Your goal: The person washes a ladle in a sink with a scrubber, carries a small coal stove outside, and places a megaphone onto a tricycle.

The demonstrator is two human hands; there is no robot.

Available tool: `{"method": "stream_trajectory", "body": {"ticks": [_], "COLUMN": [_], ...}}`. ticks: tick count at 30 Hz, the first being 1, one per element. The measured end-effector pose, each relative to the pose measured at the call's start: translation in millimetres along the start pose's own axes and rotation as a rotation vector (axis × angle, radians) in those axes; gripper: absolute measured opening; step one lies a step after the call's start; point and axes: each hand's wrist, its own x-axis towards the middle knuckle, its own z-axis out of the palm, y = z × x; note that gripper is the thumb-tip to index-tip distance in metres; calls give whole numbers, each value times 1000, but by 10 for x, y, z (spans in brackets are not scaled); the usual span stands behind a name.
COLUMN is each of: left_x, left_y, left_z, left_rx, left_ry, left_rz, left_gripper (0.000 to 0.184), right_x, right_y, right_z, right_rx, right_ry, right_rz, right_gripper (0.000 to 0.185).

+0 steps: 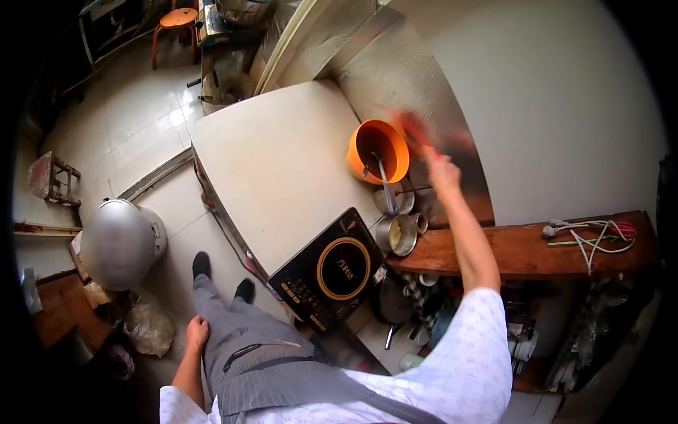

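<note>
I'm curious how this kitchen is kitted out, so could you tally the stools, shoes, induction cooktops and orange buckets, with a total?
Stools: 2
Shoes: 2
Induction cooktop: 1
Orange bucket: 1
Total: 6

"What's that red object [414, 128] in the right hand [443, 174]?"
"Motion blurs it beyond naming."
"And inside the orange bucket [355, 157]?"
"Too dark to tell. The metal basin [241, 10] is cut by the top edge."

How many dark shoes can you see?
2. One shoe is on the tiled floor; the other shoe is nearer the cooktop. More may hide in the shadowy clutter.
</note>
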Motion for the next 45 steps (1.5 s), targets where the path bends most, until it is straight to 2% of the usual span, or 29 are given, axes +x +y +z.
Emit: {"method": "stream_trajectory", "body": {"ticks": [3, 4, 8, 12, 14, 16, 18, 19, 21, 22, 24, 25, 26, 28, 29, 32, 34, 35, 40, 44, 45], "left_x": [-25, -137, 66, 126, 133, 161, 199, 220, 243, 236, 314, 409, 484, 662, 776, 1087, 1264, 1286, 1853, 2194, 2271], "left_y": [35, -37, -333, -166, 67, 140, 190, 192, 171, 185, 164, 101, 24, -81, -172, -103, 38, 156, 155, 0, -72], "left_z": [4, -129, -49, -157, -283, -327, -366, -391, -446, -483, -566, -592, -624, -742, -804, -1167, -1435, -1609, -2105, -2311, -2326], "left_rx": [-119, -139, -28, 27, 91, 62, 71, 26, -35, -45, -20, 7, 13, 20, 31, 85, 127, 51, 40, 157, 196], "left_ry": [37, 17, 0, -17, -11, -12, 32, 43, 61, 91, 75, 66, 46, 6, -16, -91, -224, -287, -273, -283, -277], "left_rz": [-26, -39, -48, -35, 53, 54, 104, 125, 150, 151, 153, 144, 125, 102, 107, 119, 96, 38, 83, 161, 190], "left_gripper": [24, 24, 24, 25, 26, 26, 24, 23, 22, 22, 21, 21, 22, 23, 23, 24, 23, 22, 22, 24, 25], "right_x": [130, 73, -232, -367, -431, -510, -626, -683, -802, -874, -978, -980, -999, -960, -923, -672, -418, -284, 510, 682, 645], "right_y": [-220, -316, -592, -943, -1170, -1445, -1674, -1829, -2165, -2309, -2577, -2699, -2766, -2718, -2860, -2964, -3028, -3050, -3021, -3081, -3128], "right_z": [172, 148, -142, -471, -632, -758, -1062, -1066, -985, -1011, -1066, -1073, -1074, -1429, -1259, -1189, -1121, -1090, -1095, -1403, -1454], "right_rx": [24, 66, 128, 314, 425, 556, 756, 763, 1334, 1343, 1639, 1579, 1583, 1824, 1885, 1869, 1818, 1774, 1754, 1787, 1795], "right_ry": [7, 86, 104, 267, 241, 324, -14, -15, 138, 136, 115, 224, 229, -324, -246, -253, -256, -269, -191, -117, -158], "right_rz": [62, 21, -41, -121, -123, -124, -76, -67, -12, 2, 191, 228, 246, 608, 642, 774, 814, 831, 928, 1004, 984], "right_gripper": [47, 46, 49, 51, 53, 48, 47, 47, 45, 45, 44, 45, 45, 46, 47, 48, 48, 47, 45, 43, 43]}}
